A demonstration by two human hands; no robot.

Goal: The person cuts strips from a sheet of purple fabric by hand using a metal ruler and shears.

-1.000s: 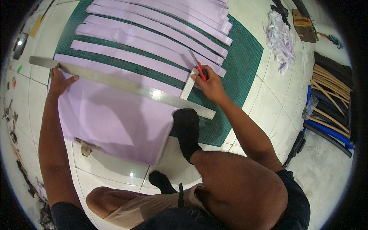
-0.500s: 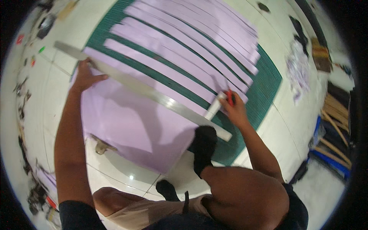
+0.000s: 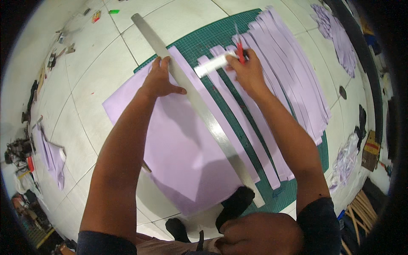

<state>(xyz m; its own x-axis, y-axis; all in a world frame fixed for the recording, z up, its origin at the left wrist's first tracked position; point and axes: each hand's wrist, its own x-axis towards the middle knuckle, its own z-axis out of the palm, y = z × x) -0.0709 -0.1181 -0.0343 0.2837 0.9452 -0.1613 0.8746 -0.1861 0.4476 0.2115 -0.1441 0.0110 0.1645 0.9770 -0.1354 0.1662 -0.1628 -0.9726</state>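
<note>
two hands are what i watch from afar; my left hand (image 3: 158,81) spreads thumb and fingers wide over the upper part of a long metal ruler (image 3: 208,121), while my right hand (image 3: 251,74) is closed around a red-handled blade (image 3: 240,49) and a short white ruler (image 3: 210,66); the lilac sheet (image 3: 187,144) lies beneath the metal ruler, partly on the green cutting mat (image 3: 199,40), with loose lilac strips (image 3: 293,93) to its right; i judge that the ruler could pivot, since my hand pins it well above its lower end, and that would skew any line drawn along it; the left fingers could get nicked if the blade came down that edge, as could the black-socked foot (image 3: 240,197) by the lower end; my right arm could drag the strips askew; as for containers, i make out one box (image 3: 371,151) at the far right, contents too small to tell
</note>
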